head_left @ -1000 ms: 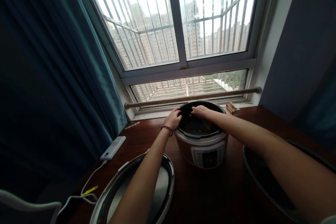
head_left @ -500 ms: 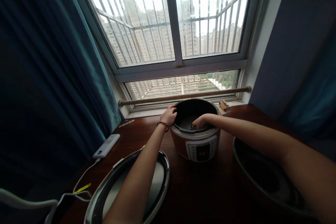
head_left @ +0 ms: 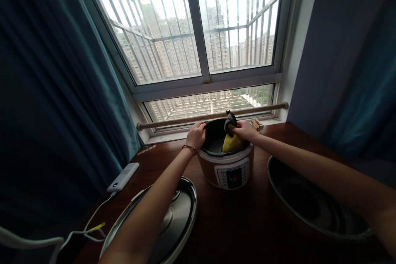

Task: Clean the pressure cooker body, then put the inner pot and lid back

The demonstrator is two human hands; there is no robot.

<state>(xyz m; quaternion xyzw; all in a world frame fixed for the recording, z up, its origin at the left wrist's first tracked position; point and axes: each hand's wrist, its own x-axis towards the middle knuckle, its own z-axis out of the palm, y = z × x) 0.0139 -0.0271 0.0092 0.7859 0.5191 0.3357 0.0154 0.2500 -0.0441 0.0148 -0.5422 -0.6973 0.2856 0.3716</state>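
Observation:
An electric pressure cooker [head_left: 227, 171] stands by the window with its top off and its dark inside showing. My left hand [head_left: 196, 135] is closed over the left edge of its rim. Between the fingers of my right hand [head_left: 246, 130] is a yellow and grey cloth [head_left: 232, 143], bunched up at the cooker's opening, its yellow part hanging inside. The cooker's round metal lid [head_left: 177, 214] lies inner side up under my left forearm. Below my right forearm is a dark, wide inner pot [head_left: 306, 202], partly hidden by that arm.
A white power bank [head_left: 123, 177] with a white cable [head_left: 97, 210] lies at the left of the brown table [head_left: 213, 222]. A wooden rail [head_left: 185, 121] runs across the window behind the cooker. Small wooden pieces [head_left: 256, 124] sit behind the right hand. A blue curtain [head_left: 102, 111] hangs left.
My right hand has risen from inside the cooker to its right rim, and the yellow and grey cloth now shows in it. My left hand stays on the rim. The view has shifted slightly.

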